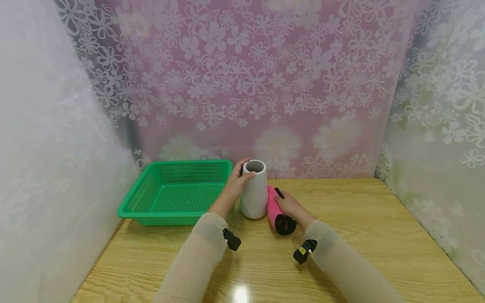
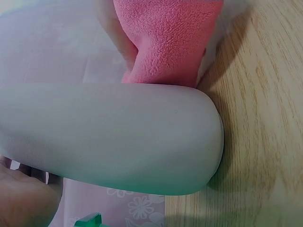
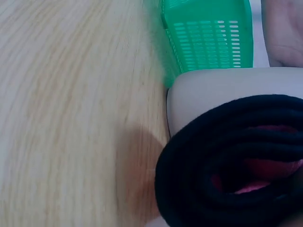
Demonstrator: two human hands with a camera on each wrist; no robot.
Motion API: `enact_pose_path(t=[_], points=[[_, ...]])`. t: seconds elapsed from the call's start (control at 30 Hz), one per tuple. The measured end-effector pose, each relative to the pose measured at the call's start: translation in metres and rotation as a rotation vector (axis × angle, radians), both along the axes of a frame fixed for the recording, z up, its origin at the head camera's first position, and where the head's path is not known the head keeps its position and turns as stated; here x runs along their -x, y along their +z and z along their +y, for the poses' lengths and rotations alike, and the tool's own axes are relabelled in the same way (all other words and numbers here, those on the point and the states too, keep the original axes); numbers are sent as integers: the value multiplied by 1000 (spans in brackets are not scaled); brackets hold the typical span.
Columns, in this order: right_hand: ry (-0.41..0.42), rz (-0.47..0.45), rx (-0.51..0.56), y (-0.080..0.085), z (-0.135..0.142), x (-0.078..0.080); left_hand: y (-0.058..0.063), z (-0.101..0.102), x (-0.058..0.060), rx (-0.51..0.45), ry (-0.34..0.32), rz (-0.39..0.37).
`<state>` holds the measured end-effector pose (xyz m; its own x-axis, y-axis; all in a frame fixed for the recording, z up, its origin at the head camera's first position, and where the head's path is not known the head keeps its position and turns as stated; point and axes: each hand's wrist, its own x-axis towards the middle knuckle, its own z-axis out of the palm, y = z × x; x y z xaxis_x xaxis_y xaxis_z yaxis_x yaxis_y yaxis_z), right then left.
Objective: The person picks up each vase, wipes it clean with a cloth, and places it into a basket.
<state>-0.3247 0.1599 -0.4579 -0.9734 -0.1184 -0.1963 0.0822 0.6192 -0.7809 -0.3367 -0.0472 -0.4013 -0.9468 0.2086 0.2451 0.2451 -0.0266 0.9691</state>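
A white vase with an open round mouth stands upright on the wooden table. My left hand holds it near the rim, thumb at the front and fingers around the far left side. On the vase's right, my right hand grips a folded or rolled pink fleecy cloth with black edging. In the left wrist view the pink cloth touches the side of the vase. The right wrist view shows the rolled black edge in front of the vase; the right fingers are mostly hidden there.
A green perforated plastic basket sits on the table, left of the vase and close to the left forearm. Flower-patterned curtains hang behind the table and along both sides.
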Motion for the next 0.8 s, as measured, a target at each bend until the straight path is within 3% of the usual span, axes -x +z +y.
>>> enact_pose_path(t=[0.4, 0.63, 0.8], points=[[2, 195, -128, 27, 8, -10, 0, 2, 2, -52, -11, 20], [-12, 319, -141, 43, 7, -21, 0, 2, 6, -91, -34, 10], [-24, 378, -153, 49, 3, -28, 13, 1, -5, -60, -40, 44]])
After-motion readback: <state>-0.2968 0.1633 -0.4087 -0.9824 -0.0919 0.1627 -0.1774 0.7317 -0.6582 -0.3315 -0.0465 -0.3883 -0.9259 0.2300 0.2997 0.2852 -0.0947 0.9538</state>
